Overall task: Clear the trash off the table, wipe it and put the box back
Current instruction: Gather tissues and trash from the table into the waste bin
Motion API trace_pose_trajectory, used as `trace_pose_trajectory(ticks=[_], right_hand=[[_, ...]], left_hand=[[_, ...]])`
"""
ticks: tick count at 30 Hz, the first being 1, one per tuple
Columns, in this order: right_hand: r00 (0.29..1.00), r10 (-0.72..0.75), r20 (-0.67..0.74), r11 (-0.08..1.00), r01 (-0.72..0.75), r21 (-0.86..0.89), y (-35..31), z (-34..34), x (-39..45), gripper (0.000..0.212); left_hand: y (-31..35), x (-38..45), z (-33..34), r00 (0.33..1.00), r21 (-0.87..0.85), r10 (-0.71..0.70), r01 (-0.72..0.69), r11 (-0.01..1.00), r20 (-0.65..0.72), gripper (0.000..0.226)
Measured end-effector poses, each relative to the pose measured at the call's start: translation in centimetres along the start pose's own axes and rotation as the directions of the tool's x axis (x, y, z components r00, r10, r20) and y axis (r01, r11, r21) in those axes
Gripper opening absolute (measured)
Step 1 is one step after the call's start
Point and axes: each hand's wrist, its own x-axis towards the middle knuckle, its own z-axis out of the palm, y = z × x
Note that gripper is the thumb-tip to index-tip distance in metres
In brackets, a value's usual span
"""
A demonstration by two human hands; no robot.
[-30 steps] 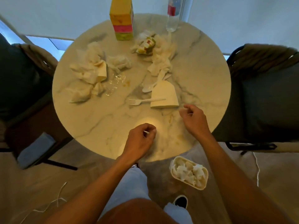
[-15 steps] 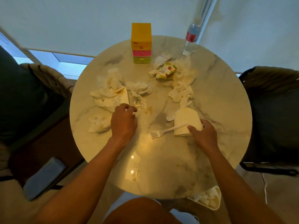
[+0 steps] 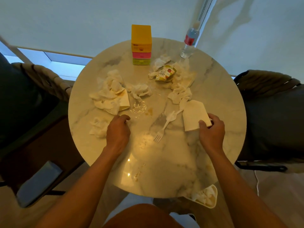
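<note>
A round marble table [image 3: 213, 99] is strewn with trash. A white paper cup [image 3: 194, 112] lies on its side at the right, and my right hand [image 3: 211, 130] grips its rim end, thumb on top. Beside the cup lie a plastic fork [image 3: 162, 130] and spoon [image 3: 171, 116]. My left hand [image 3: 118, 130] rests on the table with curled fingers at the near edge of a clear plastic wrap [image 3: 139, 107]; whether it holds anything is hidden. Crumpled napkins [image 3: 109, 96] lie at left, centre and right. A yellow, pink and green box [image 3: 141, 45] stands at the far edge.
A water bottle [image 3: 189, 41] stands at the far right edge, with a printed snack wrapper [image 3: 166, 73] in front of it. A small bin [image 3: 213, 195] full of tissue sits under the near right edge. Dark chairs [image 3: 271, 116] flank the table.
Both hands reached out from the near edge. My right hand has closed on the paper cup and shifted it slightly; the fork now lies more diagonally. My left hand drew back a little from the wrap.
</note>
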Motion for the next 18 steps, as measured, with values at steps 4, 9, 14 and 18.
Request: trace_pose_trajectory(ticks=[4, 9, 14, 18], right_hand=[[0.999, 0.032, -0.030, 0.996, -0.029, 0.087, 0.3, -1.2, -0.9, 0.032], [0.992, 0.123, 0.020, 0.971, -0.125, 0.203, 2.3, -4.1, -1.9, 0.027], [0.981, 0.186, 0.049, 0.955, -0.192, 0.225, 6.0, -8.9, -2.7, 0.024], [0.964, 0.257, 0.070, 0.933, -0.266, 0.244, 10.6, -13.6, -3.5, 0.026]], left_hand=[[3.1, -2.7, -1.0, 0.995, -0.260, -0.058, 0.037, 0.965, -0.075, 0.022], [7.4, -6.4, -1.4, 0.992, -0.543, -0.128, 0.116, 0.832, 0.015, 0.022], [11.3, -11.0, 1.0, 0.985, -0.640, -0.118, 0.173, 0.749, 0.128, 0.023], [14.7, -15.8, 4.2, 0.972, -0.660, -0.092, 0.215, 0.720, 0.217, 0.019]])
